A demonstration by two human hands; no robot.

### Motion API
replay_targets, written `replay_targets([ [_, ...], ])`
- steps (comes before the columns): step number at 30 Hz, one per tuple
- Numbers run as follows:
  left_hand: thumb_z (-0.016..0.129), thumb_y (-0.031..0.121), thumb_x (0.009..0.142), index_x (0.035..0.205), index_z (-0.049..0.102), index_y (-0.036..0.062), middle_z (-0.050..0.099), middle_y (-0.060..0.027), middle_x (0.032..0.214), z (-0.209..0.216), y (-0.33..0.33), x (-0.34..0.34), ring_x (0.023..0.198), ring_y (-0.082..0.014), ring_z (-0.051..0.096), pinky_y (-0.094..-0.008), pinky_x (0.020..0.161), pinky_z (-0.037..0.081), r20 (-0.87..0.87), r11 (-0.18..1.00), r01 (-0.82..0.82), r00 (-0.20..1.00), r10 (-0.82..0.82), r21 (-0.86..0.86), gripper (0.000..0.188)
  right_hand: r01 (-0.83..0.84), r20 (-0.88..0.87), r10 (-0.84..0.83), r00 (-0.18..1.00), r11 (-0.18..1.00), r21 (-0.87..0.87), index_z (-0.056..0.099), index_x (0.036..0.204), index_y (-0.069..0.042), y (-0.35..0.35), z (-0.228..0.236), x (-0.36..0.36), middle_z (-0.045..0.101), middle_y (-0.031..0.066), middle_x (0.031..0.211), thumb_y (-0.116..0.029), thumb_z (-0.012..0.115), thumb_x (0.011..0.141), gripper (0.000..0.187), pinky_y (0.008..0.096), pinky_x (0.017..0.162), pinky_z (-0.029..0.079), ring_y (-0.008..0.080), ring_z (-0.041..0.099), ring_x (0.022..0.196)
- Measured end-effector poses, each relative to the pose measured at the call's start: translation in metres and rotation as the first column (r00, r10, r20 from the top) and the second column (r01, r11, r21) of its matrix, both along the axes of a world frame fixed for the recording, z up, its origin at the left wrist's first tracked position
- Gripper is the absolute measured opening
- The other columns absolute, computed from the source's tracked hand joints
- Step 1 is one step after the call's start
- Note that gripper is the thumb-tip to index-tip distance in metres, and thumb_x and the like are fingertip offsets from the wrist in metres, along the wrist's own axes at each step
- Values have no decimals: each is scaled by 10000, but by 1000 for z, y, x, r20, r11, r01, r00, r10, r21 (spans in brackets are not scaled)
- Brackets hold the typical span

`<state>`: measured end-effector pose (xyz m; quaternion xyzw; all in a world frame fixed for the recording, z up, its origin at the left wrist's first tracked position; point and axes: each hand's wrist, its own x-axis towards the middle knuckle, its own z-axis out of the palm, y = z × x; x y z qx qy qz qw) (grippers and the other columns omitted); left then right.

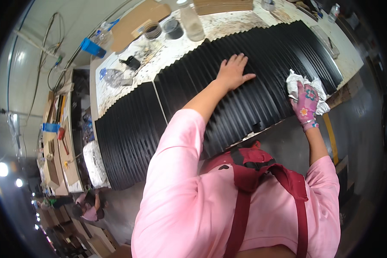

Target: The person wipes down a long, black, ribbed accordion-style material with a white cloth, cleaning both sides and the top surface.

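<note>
**Wiping the black ribbed panel, right end in hand**

I take the black ribbed panel (249, 86) as my landmark; it lies flat across the speckled worktable (228, 26), with a second ribbed panel (129, 133) butted against its left end.

My left hand (233, 72) rests bare and flat on the upper middle of the panel, fingers spread and fully open, gripping nothing, only pressing down on the ridges. My right hand (306, 105), in a flower-patterned glove, sits near the panel's right end, close to its near edge, with the fingers curled closed around a crumpled white cloth (303, 84) that is touching the surface.

As for progress, I judge the wiping is under way at the right end. The ribs look evenly dark along the whole length, so I cannot tell from here which stretches have been cleaned and which remain.

Beyond the panel's far edge stand a clear plastic bottle (191, 21) and two round tins (163, 28); off its far left corner lie a small black tool (131, 62) and a blue-capped bottle (94, 45).
</note>
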<state>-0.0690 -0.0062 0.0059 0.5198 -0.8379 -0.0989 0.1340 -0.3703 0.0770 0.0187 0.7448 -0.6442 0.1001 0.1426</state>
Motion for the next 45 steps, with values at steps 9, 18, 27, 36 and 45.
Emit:
replay_targets([
  [9,590,465,905,1346,498,56,500,-217,1364,20,230,398,1280,-376,451,-476,1025,404,141,367,-863,339,930,-348,608,77,-45,-75,996,996,48,491,1360,-94,2,-6,-4,548,154,1222,-271,730,756,673,453,1041,359,325,509,1173],
  [18,299,656,960,1514,284,106,245,-133,1577,-37,360,474,1447,-346,215,-604,1101,249,321,24,-994,-11,947,-104,781,77,-118,-72,990,996,35,505,1347,-88,1,0,5,574,143,1181,-248,756,746,670,436,1020,384,309,526,1155],
  [27,354,690,924,1503,302,99,242,-134,1580,-19,301,385,1456,-311,215,-581,1130,211,258,59,-996,39,965,-68,830,58,-118,-55,992,998,21,477,1359,-87,-5,-20,-10,538,170,1222,-256,729,773,661,453,1058,349,337,498,1184],
  [36,356,649,943,1535,235,192,174,-116,1604,-23,299,394,1472,-350,149,-614,1128,169,226,202,-976,217,950,87,757,49,-115,-48,992,999,6,451,1397,-112,-11,-32,-21,552,168,1233,-251,717,807,662,452,995,415,357,535,1147],
  [45,443,552,960,1377,488,61,370,-173,1491,-23,410,451,1350,-370,366,-556,1056,350,223,149,-975,110,968,-164,646,-7,275,0,961,1000,24,499,1312,12,-47,-17,-87,608,245,1203,-289,597,917,506,462,926,460,425,581,1090],
])
